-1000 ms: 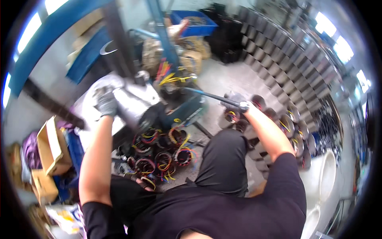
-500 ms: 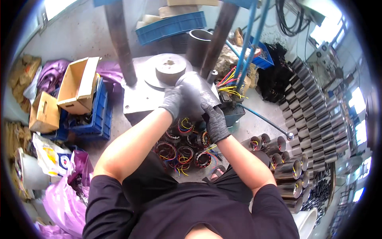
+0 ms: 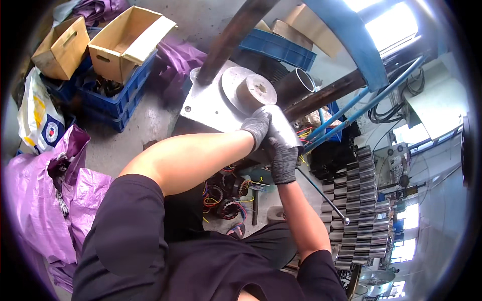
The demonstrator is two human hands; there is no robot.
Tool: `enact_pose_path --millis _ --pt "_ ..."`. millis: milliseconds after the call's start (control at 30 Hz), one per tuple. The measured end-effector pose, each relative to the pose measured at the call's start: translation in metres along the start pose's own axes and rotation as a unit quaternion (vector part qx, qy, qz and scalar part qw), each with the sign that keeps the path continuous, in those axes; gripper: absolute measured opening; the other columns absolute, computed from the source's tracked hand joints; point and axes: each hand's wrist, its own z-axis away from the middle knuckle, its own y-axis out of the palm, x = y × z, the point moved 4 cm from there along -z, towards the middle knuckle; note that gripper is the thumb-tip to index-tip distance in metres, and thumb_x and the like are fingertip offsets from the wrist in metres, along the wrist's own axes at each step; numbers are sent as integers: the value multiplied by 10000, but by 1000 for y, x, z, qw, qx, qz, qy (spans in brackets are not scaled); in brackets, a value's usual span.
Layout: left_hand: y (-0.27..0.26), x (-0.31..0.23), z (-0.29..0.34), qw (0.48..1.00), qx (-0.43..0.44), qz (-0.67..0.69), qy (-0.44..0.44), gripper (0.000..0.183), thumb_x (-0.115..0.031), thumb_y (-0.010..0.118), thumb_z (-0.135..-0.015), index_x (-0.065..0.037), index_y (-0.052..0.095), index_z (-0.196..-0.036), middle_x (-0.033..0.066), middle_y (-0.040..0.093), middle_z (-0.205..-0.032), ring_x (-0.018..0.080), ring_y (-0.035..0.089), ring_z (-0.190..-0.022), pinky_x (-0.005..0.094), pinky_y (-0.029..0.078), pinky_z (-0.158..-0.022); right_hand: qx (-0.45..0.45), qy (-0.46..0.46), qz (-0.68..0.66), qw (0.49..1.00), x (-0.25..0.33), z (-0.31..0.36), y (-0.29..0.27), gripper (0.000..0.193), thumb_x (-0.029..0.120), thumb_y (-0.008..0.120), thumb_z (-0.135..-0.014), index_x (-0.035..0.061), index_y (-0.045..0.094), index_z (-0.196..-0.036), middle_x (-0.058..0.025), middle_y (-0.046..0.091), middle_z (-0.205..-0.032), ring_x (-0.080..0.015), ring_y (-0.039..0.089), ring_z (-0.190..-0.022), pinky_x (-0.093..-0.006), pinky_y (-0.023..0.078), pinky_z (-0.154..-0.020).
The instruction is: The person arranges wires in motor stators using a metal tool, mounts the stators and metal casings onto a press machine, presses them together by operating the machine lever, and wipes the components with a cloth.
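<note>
Both my gloved hands are clamped on the same shiny metal sleeve [image 3: 281, 128]: left hand [image 3: 258, 128] wraps its upper left side, right hand [image 3: 284, 160] grips it from below, fingers curled shut on it. Sleeve sits tilted, just beside the round metal mandrel [image 3: 256, 93] on the grey press plate [image 3: 211, 108], not yet seated over it as far as I can tell. Below my arms, wound stator cores [image 3: 226, 193] with coloured wires lie on the floor, still to be handled by the look of it. A long steel rod [image 3: 324, 195] leans nearby. Stacked metal cylinders [image 3: 359, 205] right, blue crates [image 3: 118, 98] with cardboard boxes [image 3: 128, 42] left.
</note>
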Motion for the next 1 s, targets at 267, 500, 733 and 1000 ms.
enact_pose_path --millis 267,500,733,1000 --pt "21 -41 -20 958 102 269 -1 698 -554 595 -977 26 567 -1364 218 650 -1302 341 669 -1146 457 554 -999 10 -33 -208 978 59 -42 -23 477 6 761 -886 -39 592 -1329 -120 679 -1258 -218 651 -1145 -366 525 -999" --pt "24 -75 2 828 190 510 -137 803 -723 481 -970 -8 573 -1324 267 622 -1299 423 613 -1215 517 528 -1056 145 -147 189 960 80 -129 -29 309 285 727 -898 33 747 -1075 -222 722 -1100 -383 679 -1058 -421 532 -945" --pt "0 -66 -22 953 128 263 -80 873 -774 415 -962 16 578 -1295 288 654 -1239 466 677 -1055 539 575 -936 209 -460 589 631 82 -208 4 333 233 777 -788 233 740 -1118 -94 753 -1021 -286 742 -953 -408 596 -836" --pt "-31 -80 -29 914 6 -329 239 386 -371 655 -985 -58 710 -1203 161 744 -1104 257 706 -1049 361 513 -976 257 -350 362 825 48 -306 3 411 34 628 -904 209 690 -1271 -155 721 -1135 -314 720 -1025 -353 580 -889"
